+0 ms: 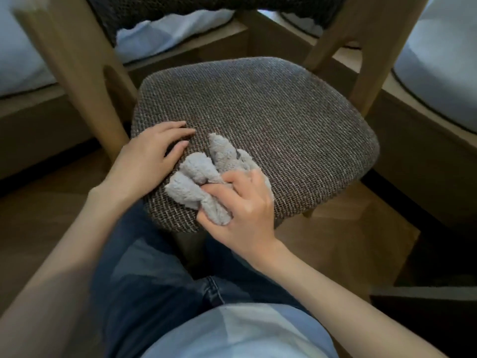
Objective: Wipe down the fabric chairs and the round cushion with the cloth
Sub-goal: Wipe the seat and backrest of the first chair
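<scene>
**Gripping a bunched, fluffy grey cloth [201, 177] on a brown woven-fabric chair seat [271, 107]**

Your right hand [245, 202] sits just below the middle of the frame with its fingers and thumb curled round the cloth. The thumb presses across the bundle from the left and the index finger lies over its top. Your other fingers are tucked under the fabric, so you cannot tell how they lie. Thick rolled folds of the cloth stick out of your grip toward the upper left and rest on the seat's weave.

Your left hand [147, 156] lies just left of the cloth, on the left edge of the seat. Its fingers are slightly spread and gently bent, their tips touch the weave and point to the right, and they hold nothing. The nearest fold of the cloth is just beside your left thumb.

The seat fills the centre of the frame, and the cloth lies on its lower-left part, near the front edge. Light wooden chair posts [69, 73] rise at the upper left and upper right. The dark woven backrest [206, 6] crosses the top edge, with pale blue fabric [167, 34] showing beneath it.

At the right edge of the frame is a pale grey cushion with dark piping [438, 73], well apart from both hands. Your blue jeans [144, 254] and light blue shirt [245, 332] fill the bottom of the frame, over a brown wooden floor [348, 241].
</scene>
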A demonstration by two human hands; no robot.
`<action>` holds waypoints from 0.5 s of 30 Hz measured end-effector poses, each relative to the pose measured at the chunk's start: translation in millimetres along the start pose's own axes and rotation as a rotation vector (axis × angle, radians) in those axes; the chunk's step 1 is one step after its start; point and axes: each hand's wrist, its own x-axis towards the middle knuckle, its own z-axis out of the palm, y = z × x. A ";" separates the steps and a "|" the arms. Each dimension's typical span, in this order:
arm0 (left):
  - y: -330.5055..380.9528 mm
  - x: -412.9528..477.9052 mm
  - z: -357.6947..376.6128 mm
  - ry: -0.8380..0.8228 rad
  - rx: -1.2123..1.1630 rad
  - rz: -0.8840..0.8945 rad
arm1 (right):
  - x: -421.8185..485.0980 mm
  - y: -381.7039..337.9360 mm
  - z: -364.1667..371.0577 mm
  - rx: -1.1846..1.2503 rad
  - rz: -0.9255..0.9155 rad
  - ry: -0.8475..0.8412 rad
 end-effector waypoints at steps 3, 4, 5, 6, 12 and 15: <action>-2.3 -23.0 -11.6 0.142 0.033 0.036 | 6.1 -11.2 14.4 0.036 -0.068 -0.052; -3.2 -29.8 -14.4 0.167 0.067 0.040 | 9.7 -14.9 18.7 0.042 -0.075 -0.071; -4.7 -35.4 -17.1 0.179 0.102 0.039 | 14.3 -19.1 22.8 0.043 -0.073 -0.092; -8.1 -39.7 -19.0 0.177 0.137 0.040 | 19.2 -23.6 26.9 0.042 -0.064 -0.113; -16.6 -48.5 -17.9 0.161 0.140 0.092 | 30.5 -24.2 30.0 0.076 -0.155 -0.257; -10.5 -41.6 -16.1 0.217 0.099 0.105 | 25.3 -7.1 14.7 0.086 -0.301 -0.271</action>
